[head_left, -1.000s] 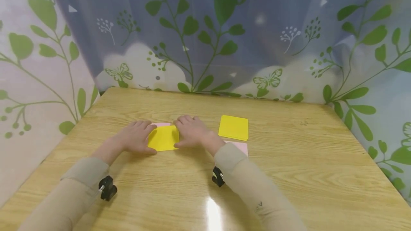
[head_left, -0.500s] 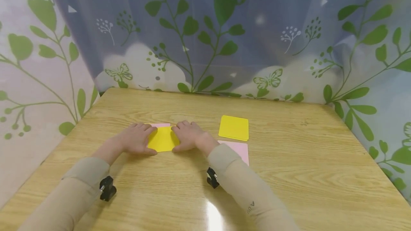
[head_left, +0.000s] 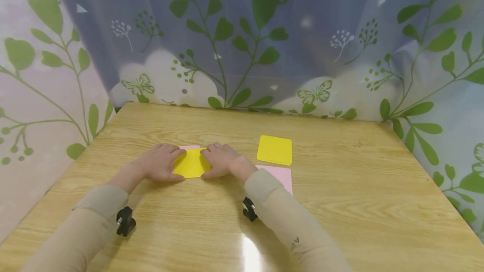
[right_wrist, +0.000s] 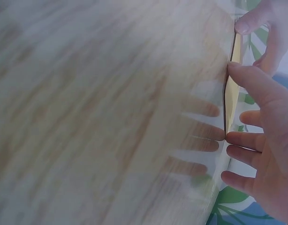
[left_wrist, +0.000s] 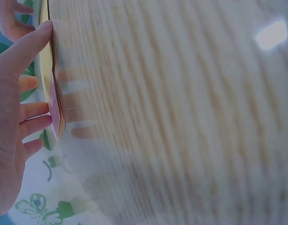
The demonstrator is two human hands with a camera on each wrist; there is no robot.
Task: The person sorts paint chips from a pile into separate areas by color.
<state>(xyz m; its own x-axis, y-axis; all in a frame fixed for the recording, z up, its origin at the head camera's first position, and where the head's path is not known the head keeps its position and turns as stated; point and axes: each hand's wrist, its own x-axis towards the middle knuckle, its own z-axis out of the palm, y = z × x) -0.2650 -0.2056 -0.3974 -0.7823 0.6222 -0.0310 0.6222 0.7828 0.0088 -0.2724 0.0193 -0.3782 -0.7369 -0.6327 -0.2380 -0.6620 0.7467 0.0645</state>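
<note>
On the left part of the table, a square yellow card (head_left: pixel 192 163) lies over a pink card (head_left: pixel 193 147), which shows only as a strip along the far edge. My left hand (head_left: pixel 160 163) rests against the yellow card's left side, its thumb (left_wrist: pixel 42 33) on the near edge. From the right side my right hand (head_left: pixel 221 160) touches the same card, thumb (right_wrist: pixel 237 70) at the near edge and fingertips farther back. Both hands have spread, mostly straight fingers. The card's side edges are partly hidden by them.
Right of the hands lies a small stack of yellow cards (head_left: pixel 274 150). Just nearer is another pink card (head_left: pixel 279 177), partly covered by the right sleeve (head_left: pixel 280 205). The wooden table (head_left: pixel 359 205) backs onto a leaf-patterned curtain (head_left: pixel 242 45).
My right hand has shifted slightly left and nearer along the yellow card, and the right sleeve uncovers more of the pink card. The left hand stays almost still.
</note>
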